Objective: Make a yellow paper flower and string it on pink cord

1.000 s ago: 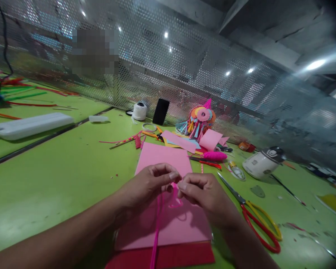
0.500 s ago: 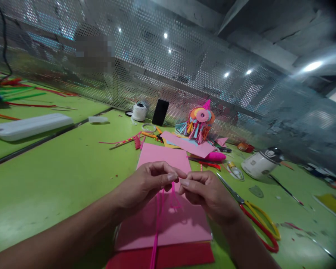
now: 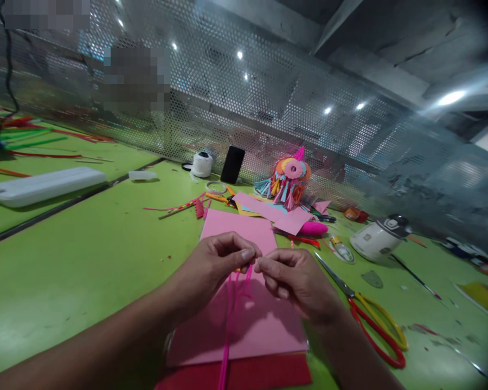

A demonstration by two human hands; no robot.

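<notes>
Bright pink cords (image 3: 226, 346) hang in several strands below my fingers and run down toward the bottom edge. My left hand (image 3: 217, 262) pinches them between thumb and forefinger. Close against it, my right hand (image 3: 295, 279) is also closed in a pinch, its fingertips nearly touching the left ones. What lies between the right fingertips is too small to make out. Beneath both hands lies a light pink sheet (image 3: 268, 336), with a red sheet (image 3: 248, 375) showing under its near edge.
Scissors (image 3: 352, 295) with red and yellow handles lie at right, near a white glue-pot-like container (image 3: 378, 237). A fringed paper lantern (image 3: 290, 176), a phone (image 3: 232, 164) and a thread spool (image 3: 202, 163) stand behind. A white power strip (image 3: 49, 185) is at left.
My right fingertips have shifted slightly left, closer to the left ones. The hanging cord loops have swung a little to the left. Both hands keep their pinch.
</notes>
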